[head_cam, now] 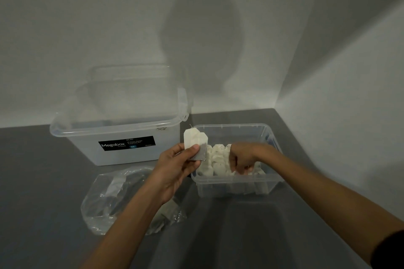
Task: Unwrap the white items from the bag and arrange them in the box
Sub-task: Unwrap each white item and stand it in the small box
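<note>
My left hand (175,168) pinches a white tea bag (194,141) and holds it upright just left of the small clear box (269,137). Several white tea bags (215,159) stand in rows inside that box. My right hand (242,157) reaches down into the box, its fingers curled among the tea bags at the front; whether it grips one I cannot tell. A crumpled clear plastic bag (109,199) lies on the grey counter at the lower left, partly under my left forearm, with a few wrapped items inside.
A large clear storage box (118,135) labelled Megabox stands at the back left, its lid (131,81) leaning against the wall behind it. The grey counter (32,181) ends at white walls behind and to the right.
</note>
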### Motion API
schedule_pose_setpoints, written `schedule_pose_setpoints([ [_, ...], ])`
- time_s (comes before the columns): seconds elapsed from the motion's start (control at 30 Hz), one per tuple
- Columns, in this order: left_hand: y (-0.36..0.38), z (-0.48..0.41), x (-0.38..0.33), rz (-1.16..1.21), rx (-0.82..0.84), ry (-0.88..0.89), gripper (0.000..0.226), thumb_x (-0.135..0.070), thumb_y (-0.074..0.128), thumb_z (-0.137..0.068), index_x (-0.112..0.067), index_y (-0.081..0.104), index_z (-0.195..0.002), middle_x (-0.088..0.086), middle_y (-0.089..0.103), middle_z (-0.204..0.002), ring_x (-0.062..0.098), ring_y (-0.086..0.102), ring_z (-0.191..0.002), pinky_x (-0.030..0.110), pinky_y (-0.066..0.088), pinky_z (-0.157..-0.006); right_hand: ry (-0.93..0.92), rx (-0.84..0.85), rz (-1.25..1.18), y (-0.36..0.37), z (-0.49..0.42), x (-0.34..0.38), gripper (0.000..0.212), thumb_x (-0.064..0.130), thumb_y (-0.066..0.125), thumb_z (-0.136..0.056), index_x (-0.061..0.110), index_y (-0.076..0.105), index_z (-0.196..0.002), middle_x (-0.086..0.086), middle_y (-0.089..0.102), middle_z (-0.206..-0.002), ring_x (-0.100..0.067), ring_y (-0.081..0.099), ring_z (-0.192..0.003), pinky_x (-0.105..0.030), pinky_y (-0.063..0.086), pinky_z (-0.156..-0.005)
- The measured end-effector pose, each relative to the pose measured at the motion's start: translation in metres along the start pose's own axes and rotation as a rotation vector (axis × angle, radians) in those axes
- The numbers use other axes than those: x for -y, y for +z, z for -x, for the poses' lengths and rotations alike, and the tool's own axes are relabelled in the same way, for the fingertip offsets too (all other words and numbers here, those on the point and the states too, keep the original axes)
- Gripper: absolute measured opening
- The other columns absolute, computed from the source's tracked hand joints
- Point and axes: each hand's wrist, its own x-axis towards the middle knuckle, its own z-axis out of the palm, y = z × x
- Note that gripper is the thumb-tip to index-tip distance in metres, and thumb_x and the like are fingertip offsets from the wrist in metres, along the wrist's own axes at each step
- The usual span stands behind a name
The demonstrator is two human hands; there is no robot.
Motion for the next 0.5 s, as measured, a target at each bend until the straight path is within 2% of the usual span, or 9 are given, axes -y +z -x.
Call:
schedule_pose_setpoints([
  [0.17,0.003,-0.001,0.003,-0.010,-0.004,-0.006,0.026,-0.012,0.063,-0.087,0.001,0.064,-0.109,0.011,0.070,-0.096,0.017,0.067,-0.085,0.020,0.059,-0.069,0.012,-0.040,-0.015,0.007,-0.003,-0.001,0.016,0.001,0.066,-0.083,0.005,0.070,-0.098,-0.011,0.071,-0.091,-0.016,0.064,-0.066,-0.023,0.055,-0.060],
  [0.27,0.005,0.000,0.003,-0.017,0.006,0.001,0.025,-0.011,0.063,-0.087,0.001,0.063,-0.110,0.011,0.069,-0.095,0.014,0.067,-0.081,0.020,0.058,-0.069,0.026,-0.036,-0.023,0.005,-0.001,-0.001,0.012,0.001,0.067,-0.082,0.005,0.069,-0.094,-0.015,0.073,-0.093,-0.013,0.063,-0.056,-0.020,0.054,-0.053],
  [0.33,0.007,0.000,0.002,-0.031,0.010,0.011,0.025,-0.010,0.063,-0.087,0.001,0.063,-0.109,0.010,0.070,-0.093,0.013,0.068,-0.077,0.020,0.059,-0.069,0.006,-0.073,-0.063,-0.005,0.007,0.001,0.009,0.003,0.066,-0.084,0.005,0.067,-0.093,-0.014,0.073,-0.088,-0.011,0.063,-0.053,-0.019,0.053,-0.050],
  [0.4,0.008,-0.002,0.002,-0.047,0.009,0.020,0.026,-0.010,0.063,-0.087,0.001,0.062,-0.110,0.010,0.070,-0.093,0.013,0.068,-0.077,0.020,0.059,-0.067,-0.085,-0.227,-0.179,-0.020,0.019,0.005,0.006,0.008,0.062,-0.089,0.006,0.067,-0.093,-0.009,0.069,-0.079,-0.010,0.063,-0.053,-0.019,0.053,-0.051],
  [0.5,0.012,-0.004,0.000,-0.065,0.010,0.040,0.026,-0.009,0.064,-0.087,0.002,0.062,-0.110,0.010,0.069,-0.090,0.012,0.068,-0.074,0.018,0.058,-0.063,-0.292,-0.469,-0.533,-0.039,0.046,0.021,0.016,0.021,0.061,-0.092,0.007,0.067,-0.090,-0.005,0.067,-0.071,-0.010,0.063,-0.054,-0.020,0.050,-0.050],
])
